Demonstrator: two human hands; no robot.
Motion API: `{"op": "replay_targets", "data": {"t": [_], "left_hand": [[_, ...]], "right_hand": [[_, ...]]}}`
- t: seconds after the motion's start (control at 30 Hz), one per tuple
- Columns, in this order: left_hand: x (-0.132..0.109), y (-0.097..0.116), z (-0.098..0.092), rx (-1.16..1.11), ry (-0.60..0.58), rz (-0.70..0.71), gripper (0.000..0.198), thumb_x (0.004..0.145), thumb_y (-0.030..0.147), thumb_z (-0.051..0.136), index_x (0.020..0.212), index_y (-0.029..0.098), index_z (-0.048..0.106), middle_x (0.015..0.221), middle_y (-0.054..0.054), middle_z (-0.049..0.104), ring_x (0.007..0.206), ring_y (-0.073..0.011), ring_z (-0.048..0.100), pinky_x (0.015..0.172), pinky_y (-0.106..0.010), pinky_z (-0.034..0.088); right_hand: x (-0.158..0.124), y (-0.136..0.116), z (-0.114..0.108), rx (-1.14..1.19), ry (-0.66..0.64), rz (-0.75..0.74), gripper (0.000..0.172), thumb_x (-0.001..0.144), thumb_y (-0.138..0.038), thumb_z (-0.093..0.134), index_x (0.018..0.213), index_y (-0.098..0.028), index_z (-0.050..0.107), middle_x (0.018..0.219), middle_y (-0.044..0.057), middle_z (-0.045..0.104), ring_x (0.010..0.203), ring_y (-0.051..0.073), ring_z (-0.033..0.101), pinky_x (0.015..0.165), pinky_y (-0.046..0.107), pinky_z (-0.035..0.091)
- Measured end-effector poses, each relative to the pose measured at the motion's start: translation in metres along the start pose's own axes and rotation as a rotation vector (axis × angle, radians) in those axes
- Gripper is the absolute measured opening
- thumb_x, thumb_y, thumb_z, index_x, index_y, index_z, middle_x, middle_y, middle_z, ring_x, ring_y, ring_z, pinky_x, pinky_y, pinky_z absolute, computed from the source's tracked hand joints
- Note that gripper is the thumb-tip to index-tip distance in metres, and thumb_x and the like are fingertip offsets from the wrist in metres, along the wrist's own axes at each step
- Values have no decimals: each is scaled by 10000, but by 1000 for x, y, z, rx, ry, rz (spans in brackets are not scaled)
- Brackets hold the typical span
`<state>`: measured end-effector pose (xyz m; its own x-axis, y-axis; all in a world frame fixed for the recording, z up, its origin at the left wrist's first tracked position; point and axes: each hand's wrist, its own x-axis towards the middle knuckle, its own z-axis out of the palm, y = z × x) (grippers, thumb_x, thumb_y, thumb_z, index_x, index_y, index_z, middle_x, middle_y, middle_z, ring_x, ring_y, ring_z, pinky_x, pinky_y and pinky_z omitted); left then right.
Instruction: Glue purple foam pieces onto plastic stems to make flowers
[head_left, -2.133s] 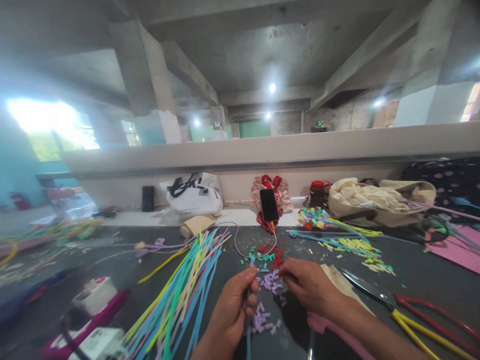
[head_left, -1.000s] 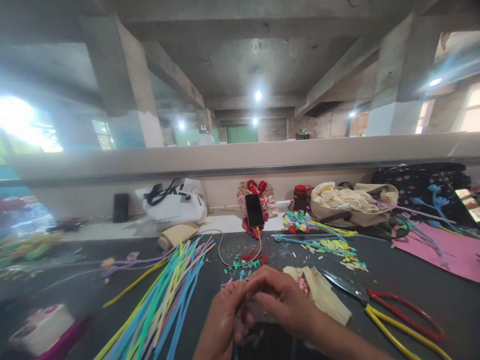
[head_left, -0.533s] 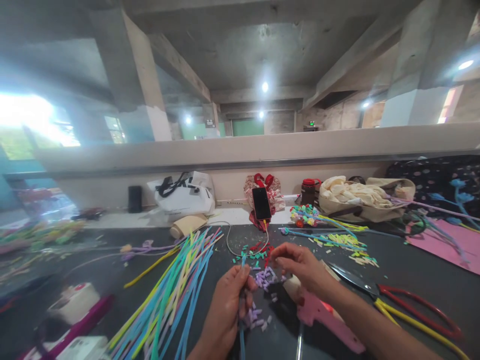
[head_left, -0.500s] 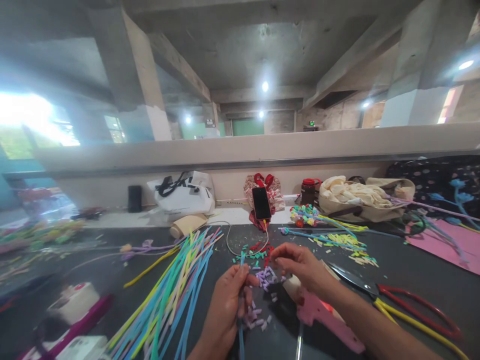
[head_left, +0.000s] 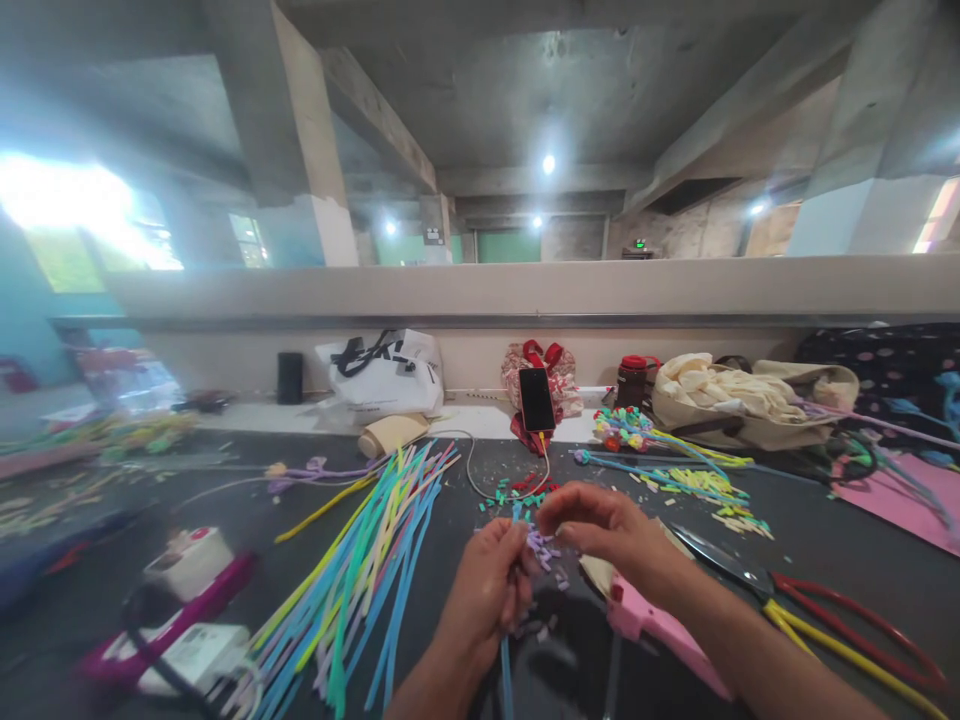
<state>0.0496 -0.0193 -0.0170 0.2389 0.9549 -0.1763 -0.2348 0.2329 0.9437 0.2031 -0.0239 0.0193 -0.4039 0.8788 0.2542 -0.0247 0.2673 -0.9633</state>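
Note:
My left hand [head_left: 489,580] is closed around a thin blue pipe cleaner [head_left: 506,672], held upright with its tip just above my fingers. My right hand [head_left: 604,525] hovers close on the right, thumb and fingers curled together near that tip. Whatever sits between those right fingertips, if anything, is too small to make out. Short lilac pieces [head_left: 541,548] lie on the table beneath my hands, partly covered by them. A pink glue gun [head_left: 641,618] rests under my right forearm, which hides part of it.
Long multicoloured pipe cleaners [head_left: 375,560] spread at left, beside a power strip [head_left: 199,600]. Large shears [head_left: 727,565] with red and yellow handles lie right. Behind stand a phone [head_left: 536,398] on a cable, a white bag [head_left: 390,375] and small yellow cut pieces [head_left: 697,485].
The camera view has turned slightly left, so the scene sits further right. My right hand has come nearer to my left hand and the blue pipe cleaner's tip.

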Motion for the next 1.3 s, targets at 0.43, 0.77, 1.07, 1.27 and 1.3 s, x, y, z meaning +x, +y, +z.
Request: {"op": "replay_targets", "data": {"t": [0.43, 0.77, 1.07, 1.27, 1.3], "left_hand": [[-2, 9, -11, -33, 64, 27, 318, 653, 422, 587, 593, 190, 378, 408, 119, 385, 259, 11, 212, 281, -113, 83], [-2, 10, -13, -37, 45, 37, 333, 660, 436, 585, 572, 189, 379, 366, 133, 324, 231, 9, 180, 267, -121, 90], [-7, 6, -6, -59, -71, -22, 326, 706, 426, 554, 549, 186, 398, 295, 124, 294, 232, 1, 172, 265, -114, 87], [-6, 15, -16, -240, -122, -25, 344, 690, 348, 585, 480, 164, 385, 315, 115, 286, 240, 18, 143, 257, -111, 64], [-5, 18, -21, -290, -118, -6, 341, 683, 322, 596, 475, 163, 377, 324, 115, 287, 248, 20, 137, 256, -107, 71]], "right_hand": [[3, 13, -67, -316, 537, -64, 285, 718, -375, 564, 896, -158, 611, 856, 57, 660, 784, 195, 589, 729, 320, 433], [5, 20, -75, -700, 636, -174, 265, 709, -275, 540, 959, -208, 595, 1045, 70, 562, 911, 228, 516, 790, 370, 385], [-3, 28, 8, -997, -18, -178, 368, 660, -211, 648, 1024, -255, 614, 920, 44, 585, 850, 198, 524, 712, 278, 394], [1, 41, -4, -1076, -6, -152, 113, 727, -194, 593, 712, -257, 685, 720, 0, 574, 719, 154, 526, 597, 227, 357], [2, 41, -11, -1074, 7, -146, 114, 738, -206, 586, 712, -256, 686, 708, -2, 576, 709, 150, 530, 592, 223, 358]]}}
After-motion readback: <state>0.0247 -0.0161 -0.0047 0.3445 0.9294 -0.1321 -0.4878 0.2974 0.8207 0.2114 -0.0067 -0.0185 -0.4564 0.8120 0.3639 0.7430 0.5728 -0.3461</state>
